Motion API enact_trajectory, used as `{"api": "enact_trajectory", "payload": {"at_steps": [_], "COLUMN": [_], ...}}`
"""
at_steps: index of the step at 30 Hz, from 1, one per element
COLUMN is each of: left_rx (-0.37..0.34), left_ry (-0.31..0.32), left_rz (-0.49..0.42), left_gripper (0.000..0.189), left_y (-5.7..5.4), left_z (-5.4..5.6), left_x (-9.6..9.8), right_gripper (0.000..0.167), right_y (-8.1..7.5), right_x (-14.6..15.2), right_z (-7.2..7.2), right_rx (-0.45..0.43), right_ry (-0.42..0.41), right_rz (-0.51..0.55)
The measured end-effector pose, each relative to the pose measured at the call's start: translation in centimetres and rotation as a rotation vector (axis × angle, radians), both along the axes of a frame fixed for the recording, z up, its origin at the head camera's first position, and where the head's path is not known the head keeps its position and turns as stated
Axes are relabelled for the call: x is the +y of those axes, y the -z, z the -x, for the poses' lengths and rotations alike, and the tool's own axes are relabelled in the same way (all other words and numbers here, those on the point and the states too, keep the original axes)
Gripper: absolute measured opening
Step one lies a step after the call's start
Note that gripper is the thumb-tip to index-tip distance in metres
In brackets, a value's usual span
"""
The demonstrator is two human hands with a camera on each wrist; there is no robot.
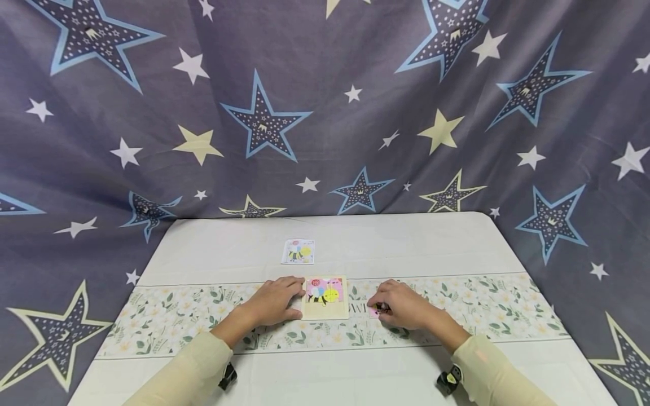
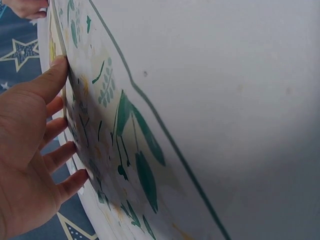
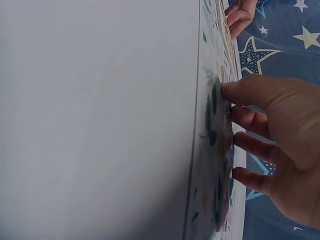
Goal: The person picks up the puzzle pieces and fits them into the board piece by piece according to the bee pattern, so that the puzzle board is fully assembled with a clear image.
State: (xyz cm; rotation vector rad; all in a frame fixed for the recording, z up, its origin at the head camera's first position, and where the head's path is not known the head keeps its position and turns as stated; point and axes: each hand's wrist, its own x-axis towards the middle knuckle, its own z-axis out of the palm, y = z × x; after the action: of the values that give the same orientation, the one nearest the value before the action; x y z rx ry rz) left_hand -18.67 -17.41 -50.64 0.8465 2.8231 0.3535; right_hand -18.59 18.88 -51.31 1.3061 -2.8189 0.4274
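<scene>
Through my cameras I see two bare hands in pale yellow sleeves. The left hand is relaxed, not gripping, its fingers spread and its thumb and fingertips against the left edge of one square bee puzzle board. The right hand bends its fingers down over a pink puzzle piece just right of the board; I cannot tell whether it pinches it, and the fingers hide whether more than one lies there. Both forearms slant inward from the lower corners, and two black wrist cameras show below the cuffs.

The board's upper part bears a yellow-and-black bee on pink, with a pale bare strip along its bottom. Beyond it, apart, lies one white card printed with a similar bee.

All this rests on one white surface, crossed by one floral band under the hands and board. Behind and on both sides hangs dark grey-blue cloth patterned with blue-edged, yellow and white stars.
</scene>
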Motion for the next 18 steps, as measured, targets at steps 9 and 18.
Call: {"api": "enact_trajectory", "payload": {"at_steps": [9, 18], "left_rx": [0.001, 0.012], "left_ry": [0.005, 0.011], "left_rz": [0.006, 0.009], "left_gripper": [0.055, 0.054], "left_y": [0.1, 0.2], "left_z": [0.1, 0.1], "left_x": [-0.1, -0.2], "right_gripper": [0.025, 0.028], "right_y": [-0.3, -0.9], "right_x": [-0.5, -3.2], "right_z": [0.1, 0.4], "right_rx": [-0.019, -0.009], "right_ry": [0.003, -0.023], "right_rz": [0.011, 0.005]}}
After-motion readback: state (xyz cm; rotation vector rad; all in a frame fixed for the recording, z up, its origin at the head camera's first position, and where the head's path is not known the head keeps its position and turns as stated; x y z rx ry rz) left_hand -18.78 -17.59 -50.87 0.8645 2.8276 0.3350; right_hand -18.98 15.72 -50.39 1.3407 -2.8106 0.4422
